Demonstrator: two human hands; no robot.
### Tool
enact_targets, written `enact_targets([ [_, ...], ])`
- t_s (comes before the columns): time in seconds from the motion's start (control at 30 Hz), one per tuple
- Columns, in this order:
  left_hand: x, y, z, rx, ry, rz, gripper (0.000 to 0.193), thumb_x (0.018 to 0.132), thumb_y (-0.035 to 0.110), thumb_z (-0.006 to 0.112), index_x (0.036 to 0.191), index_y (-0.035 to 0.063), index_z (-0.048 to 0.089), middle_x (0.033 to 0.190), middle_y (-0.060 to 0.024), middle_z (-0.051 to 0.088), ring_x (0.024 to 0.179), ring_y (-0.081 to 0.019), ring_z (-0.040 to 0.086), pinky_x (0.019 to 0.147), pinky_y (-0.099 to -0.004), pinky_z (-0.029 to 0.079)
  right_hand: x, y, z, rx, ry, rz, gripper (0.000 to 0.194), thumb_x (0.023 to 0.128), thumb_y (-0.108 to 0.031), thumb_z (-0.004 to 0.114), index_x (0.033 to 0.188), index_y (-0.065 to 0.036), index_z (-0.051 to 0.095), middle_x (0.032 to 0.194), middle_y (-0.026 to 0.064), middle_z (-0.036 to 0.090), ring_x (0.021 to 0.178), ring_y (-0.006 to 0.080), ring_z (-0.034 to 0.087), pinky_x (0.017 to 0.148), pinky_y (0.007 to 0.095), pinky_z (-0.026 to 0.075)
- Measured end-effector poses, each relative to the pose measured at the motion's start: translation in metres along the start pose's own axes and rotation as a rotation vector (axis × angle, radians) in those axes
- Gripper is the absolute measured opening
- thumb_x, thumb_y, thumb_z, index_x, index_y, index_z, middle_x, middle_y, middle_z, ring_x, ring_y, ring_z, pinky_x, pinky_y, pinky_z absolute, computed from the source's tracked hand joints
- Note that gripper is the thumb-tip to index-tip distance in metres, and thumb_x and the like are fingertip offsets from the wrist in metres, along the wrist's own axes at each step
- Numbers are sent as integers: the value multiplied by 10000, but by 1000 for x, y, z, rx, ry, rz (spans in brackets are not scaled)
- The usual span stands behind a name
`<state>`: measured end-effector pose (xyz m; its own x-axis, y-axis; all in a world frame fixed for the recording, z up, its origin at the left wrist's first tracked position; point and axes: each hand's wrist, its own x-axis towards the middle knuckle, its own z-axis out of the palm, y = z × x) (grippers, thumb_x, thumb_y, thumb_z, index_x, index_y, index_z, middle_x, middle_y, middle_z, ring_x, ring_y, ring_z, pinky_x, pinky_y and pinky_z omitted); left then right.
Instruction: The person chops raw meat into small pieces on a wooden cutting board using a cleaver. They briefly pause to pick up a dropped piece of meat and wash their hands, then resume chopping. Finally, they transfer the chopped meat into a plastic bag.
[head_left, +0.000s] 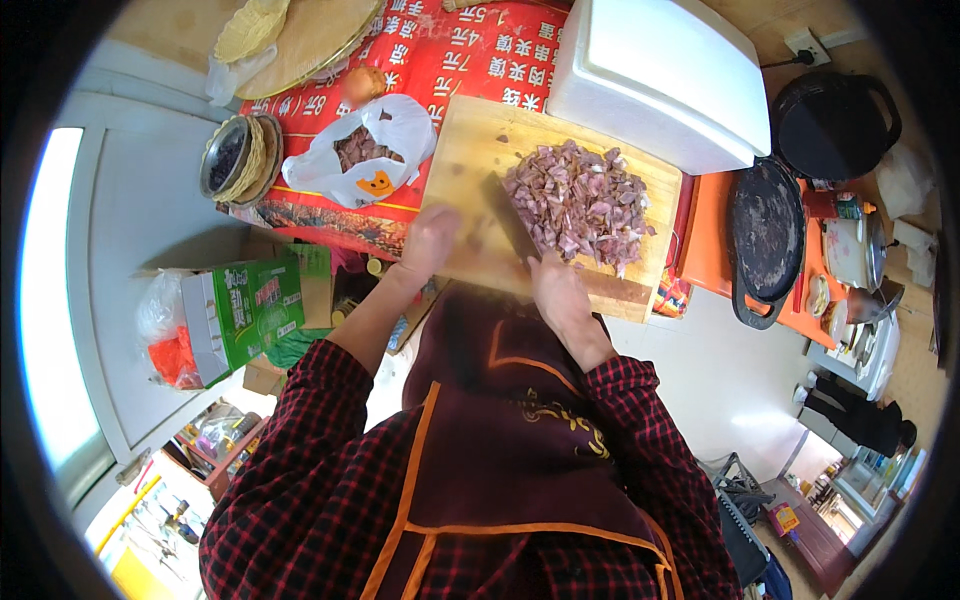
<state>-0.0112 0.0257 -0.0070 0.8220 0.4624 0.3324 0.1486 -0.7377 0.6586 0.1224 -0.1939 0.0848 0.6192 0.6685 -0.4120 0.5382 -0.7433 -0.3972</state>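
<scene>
My right hand (559, 292) grips the handle of a broad kitchen knife (514, 217), its blade blurred along the left side of a heap of chopped purplish-brown food, probably meat (581, 199). The heap lies on the right half of a wooden cutting board (469, 165). Over the board's near left edge is my left hand (431, 240), blurred, with its fingers curled; whether anything is in it cannot be made out. Just left of the board, a white plastic bag (319, 169) with an orange smiling print gapes around more brownish pieces.
A white foam box (652, 82) stands against the board's far right. Dark cast pans (765, 232) rest on the orange surface at right. A metal bowl (225, 154) sits at the table's left edge, near a round onion-like item (364, 85). A person (855, 412) stands farther off.
</scene>
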Motion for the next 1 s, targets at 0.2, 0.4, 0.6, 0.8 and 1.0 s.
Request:
enact_targets([
  [0.2,7,4,8,13,27,90,113,814,-17,726,922,14,741,966,-107,701,894,-302,689,781,-384,579,-11,-8,-1,-44,78,-33,386,1033,-337,548,1064,46,582,756,316,681,701,471,700,659,554,577],
  [0.4,21,14,12,88,-163,104,108,802,2,724,902,33,748,914,-111,699,848,-304,686,757,-381,575,-14,-12,2,91,191,-51,341,1016,-271,594,907,52,585,702,350,634,697,532,660,605,589,542],
  [0.6,24,16,13,77,-172,78,94,805,7,718,887,34,756,853,-123,686,811,-312,682,740,-394,573,-19,-4,-7,48,114,33,374,1030,-301,554,954,62,592,732,318,670,698,502,688,630,559,573],
  [0.8,25,10,13,37,-189,133,100,827,0,694,903,22,757,878,-126,685,819,-321,682,744,-403,569,-22,2,-5,64,117,24,369,1033,-297,550,961,63,578,718,341,657,695,508,686,635,568,574],
  [1.0,45,3,12,28,-325,80,109,842,-3,687,927,5,753,901,-144,687,846,-349,686,763,-415,562,-26,4,-8,81,113,60,363,1032,-294,558,960,61,578,714,336,657,688,510,681,622,566,570],
])
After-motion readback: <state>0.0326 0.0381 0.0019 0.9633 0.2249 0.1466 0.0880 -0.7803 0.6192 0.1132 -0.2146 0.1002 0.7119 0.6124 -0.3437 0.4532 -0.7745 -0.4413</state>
